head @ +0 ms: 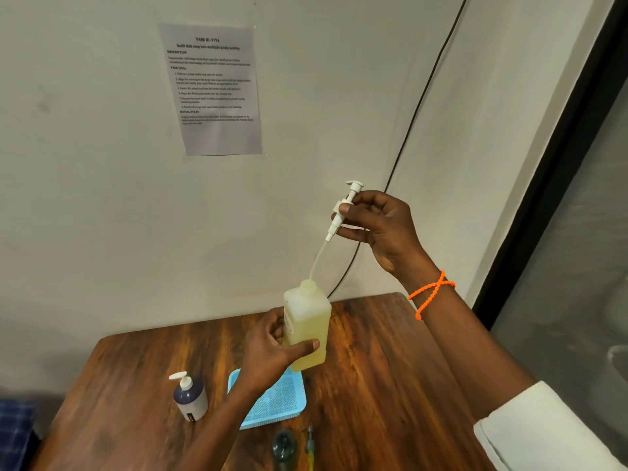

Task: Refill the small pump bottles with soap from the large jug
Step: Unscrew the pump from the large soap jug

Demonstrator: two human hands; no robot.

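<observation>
Bare wood table (390, 385) right of blue tray (272, 402): open room. Dark pump bottle (190, 397) stands left of tray, bare wood beyond it. Small dark items (289, 447) crowd near edge. Wall (102, 215) closes far side.

Printed sheet (212, 90) on the wall (85, 198), black cable (421, 96), wooden table (390, 385), blue tray (282, 402)

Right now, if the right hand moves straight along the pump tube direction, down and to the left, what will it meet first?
Probably the open neck of the yellow bottle: the right hand aims the pump tube there.
</observation>
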